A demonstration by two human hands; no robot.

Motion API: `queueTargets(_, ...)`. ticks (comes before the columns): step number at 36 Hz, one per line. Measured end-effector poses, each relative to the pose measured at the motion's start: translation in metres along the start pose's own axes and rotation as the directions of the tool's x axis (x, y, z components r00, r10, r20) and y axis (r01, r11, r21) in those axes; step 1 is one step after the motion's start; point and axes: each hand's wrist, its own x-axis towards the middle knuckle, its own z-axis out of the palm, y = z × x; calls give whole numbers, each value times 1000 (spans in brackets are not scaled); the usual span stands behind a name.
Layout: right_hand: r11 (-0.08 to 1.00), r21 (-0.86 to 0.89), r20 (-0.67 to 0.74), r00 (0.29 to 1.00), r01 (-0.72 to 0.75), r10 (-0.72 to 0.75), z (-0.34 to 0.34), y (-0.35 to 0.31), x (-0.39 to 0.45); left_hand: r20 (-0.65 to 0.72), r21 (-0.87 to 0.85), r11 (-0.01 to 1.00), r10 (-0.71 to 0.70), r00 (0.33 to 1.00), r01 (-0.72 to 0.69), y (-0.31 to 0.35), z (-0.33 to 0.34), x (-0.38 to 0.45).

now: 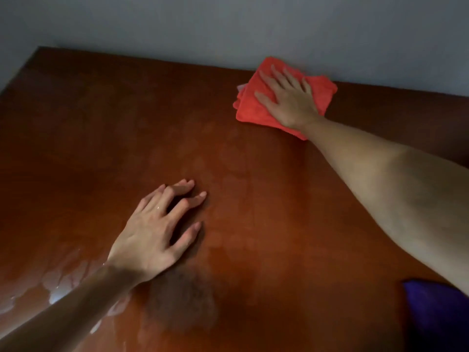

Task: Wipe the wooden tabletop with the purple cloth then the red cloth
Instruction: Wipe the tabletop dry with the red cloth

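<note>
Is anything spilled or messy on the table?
Yes. Shiny wet patches sit on the wooden tabletop near the left forearm, like water not yet wiped. The right hand presses the red cloth far from them, by the wall.

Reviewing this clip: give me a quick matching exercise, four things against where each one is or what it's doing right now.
Things:
1. red cloth
2. purple cloth
3. left hand
4. right hand

States:
A. fingers spread on bare wood
B. lying unused at the near right edge
C. pressed flat on a cloth
D. folded, at the far edge by the wall

Pairs: 1-D, 2-B, 3-A, 4-C
</note>
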Motion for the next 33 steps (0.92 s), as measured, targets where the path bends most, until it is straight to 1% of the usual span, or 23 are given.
queueTargets(2,997,15,10,997,-74,74,2,-12,-13,-21,-6,1000,5,1000,-5,1,0,0)
queueTargets(4,996,17,20,996,-88,87,4,-23,-32,-36,-12,1000,6,999,-7,1,-1,0)
queueTargets(7,999,0,22,999,-42,42,5,-40,-73,-62,-26,1000,3,998,-5,1,0,0)
queueTargets(10,1000,-10,35,999,-5,5,5,-65,-129,-118,-112,993,-53,992,40,1,-1,-1)
queueTargets(14,999,-16,20,999,48,-48,9,-110,-221,-286,-140,987,-121,950,83,6,-8,-12)
queueTargets(15,997,-14,18,997,78,-78,10,-122,-246,-305,-149,983,-145,941,103,5,-11,-17)
queueTargets(17,988,-15,14,988,156,-156,12,-146,-296,-272,-133,984,-154,950,122,-1,-18,-30)
queueTargets(19,976,4,21,976,219,-219,12,-167,-342,-208,-63,991,-130,969,119,-14,-25,-45)
queueTargets(21,968,15,42,967,251,-252,12,-185,-377,-154,14,992,-122,981,126,-30,-35,-58)
queueTargets(23,966,7,55,965,258,-258,13,-194,-393,-125,79,988,-123,985,133,-47,-43,-68)
queueTargets(26,966,5,83,962,260,-259,11,-193,-392,-92,151,980,-116,989,129,-70,-51,-76)
queueTargets(28,951,4,116,945,309,-307,10,-187,-385,-75,171,978,-109,991,120,-79,-55,-77)
queueTargets(30,914,6,159,902,406,-401,8,-178,-371,-51,192,976,-90,995,99,-87,-57,-76)
queueTargets(33,840,35,219,816,542,-535,0,-163,-335,6,220,975,-36,999,34,-94,-53,-75)
